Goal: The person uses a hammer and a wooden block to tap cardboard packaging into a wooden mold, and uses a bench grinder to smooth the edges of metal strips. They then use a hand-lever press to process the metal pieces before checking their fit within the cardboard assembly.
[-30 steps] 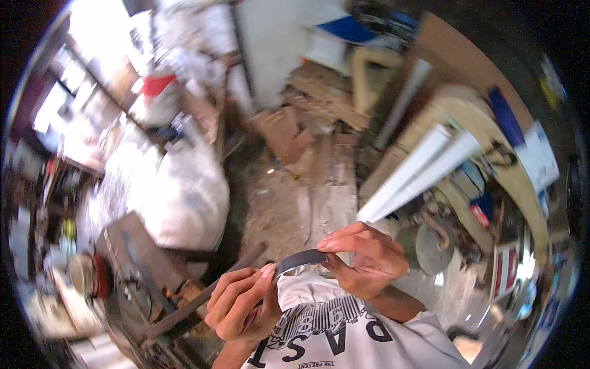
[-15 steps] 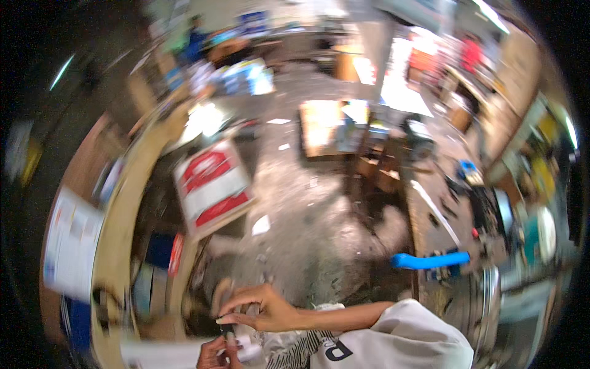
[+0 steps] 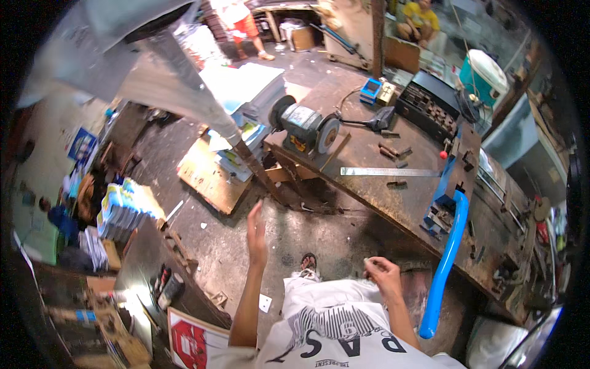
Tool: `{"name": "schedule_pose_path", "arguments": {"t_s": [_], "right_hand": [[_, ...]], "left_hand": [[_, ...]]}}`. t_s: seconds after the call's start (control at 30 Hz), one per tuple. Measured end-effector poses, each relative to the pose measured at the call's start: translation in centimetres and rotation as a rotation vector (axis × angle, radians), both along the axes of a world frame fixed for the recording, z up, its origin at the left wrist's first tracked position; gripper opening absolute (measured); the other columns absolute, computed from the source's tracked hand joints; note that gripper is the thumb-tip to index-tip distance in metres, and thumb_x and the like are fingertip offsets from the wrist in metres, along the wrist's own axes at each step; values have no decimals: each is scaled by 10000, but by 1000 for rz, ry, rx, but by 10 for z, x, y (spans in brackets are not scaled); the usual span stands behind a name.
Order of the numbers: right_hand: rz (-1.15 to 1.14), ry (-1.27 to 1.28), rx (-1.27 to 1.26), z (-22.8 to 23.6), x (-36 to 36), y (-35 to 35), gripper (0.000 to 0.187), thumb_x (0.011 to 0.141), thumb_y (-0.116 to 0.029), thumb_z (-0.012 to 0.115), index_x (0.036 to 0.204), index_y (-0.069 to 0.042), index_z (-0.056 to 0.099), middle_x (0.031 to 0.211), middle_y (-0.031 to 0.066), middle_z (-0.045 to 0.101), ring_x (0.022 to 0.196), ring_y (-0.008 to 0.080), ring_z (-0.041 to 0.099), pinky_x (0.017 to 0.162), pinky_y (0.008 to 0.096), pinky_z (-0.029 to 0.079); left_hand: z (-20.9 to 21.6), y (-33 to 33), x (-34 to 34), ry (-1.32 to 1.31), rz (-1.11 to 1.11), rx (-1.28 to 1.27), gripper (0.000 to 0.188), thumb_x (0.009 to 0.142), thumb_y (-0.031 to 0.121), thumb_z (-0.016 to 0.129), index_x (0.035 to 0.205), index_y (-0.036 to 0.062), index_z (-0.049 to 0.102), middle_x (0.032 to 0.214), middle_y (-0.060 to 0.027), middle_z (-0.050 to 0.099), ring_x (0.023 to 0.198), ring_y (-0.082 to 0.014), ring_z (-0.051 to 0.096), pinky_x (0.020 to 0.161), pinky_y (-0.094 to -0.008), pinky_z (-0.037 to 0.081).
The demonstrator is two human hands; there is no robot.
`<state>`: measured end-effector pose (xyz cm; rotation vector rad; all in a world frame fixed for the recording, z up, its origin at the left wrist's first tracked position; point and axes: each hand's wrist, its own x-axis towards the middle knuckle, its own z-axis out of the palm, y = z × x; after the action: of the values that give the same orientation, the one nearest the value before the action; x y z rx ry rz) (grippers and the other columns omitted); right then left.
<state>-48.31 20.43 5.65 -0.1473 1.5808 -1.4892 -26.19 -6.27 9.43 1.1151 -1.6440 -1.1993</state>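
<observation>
My left hand (image 3: pixel 256 240) is raised over the floor with its fingers stretched out, slightly blurred and holding nothing. To its right, in front of my white shirt, my right hand (image 3: pixel 386 277) has its fingers curled together. Whatever sits in them, if anything, is too small to make out. Nearest to the right hand is the worn workbench (image 3: pixel 424 200), with a long blue tube-like handle (image 3: pixel 445 264) jutting from a blue metal device at its near edge. Neither hand touches the bench. A steel ruler (image 3: pixel 399 173) and several small dark metal pieces (image 3: pixel 388 149) lie on it.
A bench grinder (image 3: pixel 301 123) stands on the bench's far left corner, beside a post (image 3: pixel 261 175). Farther back are a black case (image 3: pixel 430 101) and a teal-and-white bucket (image 3: pixel 485 77). Stacks of printed sheets (image 3: pixel 126 212) stand at left. A person in yellow (image 3: pixel 421 19) sits beyond.
My view has swung right toward the workbench. The hands, close together around a small dark object before, are now apart; the left has opened, and that object no longer shows.
</observation>
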Motion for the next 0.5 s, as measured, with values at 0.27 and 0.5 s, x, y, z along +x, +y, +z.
{"name": "schedule_pose_path", "arguments": {"t_s": [0.27, 0.5], "right_hand": [[-340, -62, -22, 44, -19, -29, 436, 925, -116, 658, 1315, 48, 553, 1022, 162, 718, 828, 155, 670, 772, 277, 507], [-320, 296, -45, 97, -79, -126, 209, 939, -124, 675, 1047, 43, 611, 965, 154, 741, 875, 155, 695, 812, 282, 519]], "left_hand": [[-127, -180, -183, 323, -227, 318, 716, 1056, 543, 211, 1586, 118, -16, 1659, -104, 36, 1524, -275, 82, 1204, -446, 166], [-153, -174, -188, 323, -111, 471, 763, 1029, 609, 227, 1592, 119, 72, 1653, -85, 128, 1513, -266, 143, 1198, -477, 144]]}}
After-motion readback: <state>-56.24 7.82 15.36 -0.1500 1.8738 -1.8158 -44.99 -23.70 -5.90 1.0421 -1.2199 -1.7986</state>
